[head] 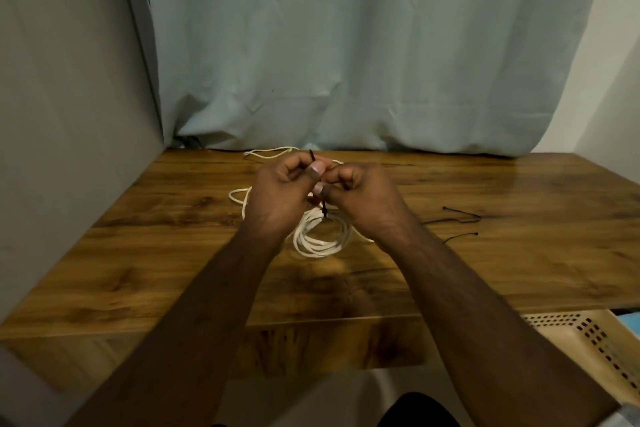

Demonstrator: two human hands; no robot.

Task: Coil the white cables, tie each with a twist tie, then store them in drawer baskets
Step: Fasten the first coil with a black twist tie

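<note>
A white cable (322,236) hangs in a loose coil of several round loops just above the wooden table's middle, bound at its top by a dark twist tie (324,210) whose upper end (311,155) sticks up. More white cable (268,152) lies uncoiled on the table behind the coil, near the far edge. 2 spare dark twist ties (457,217) lie flat to the right, well apart from the coil.
</note>
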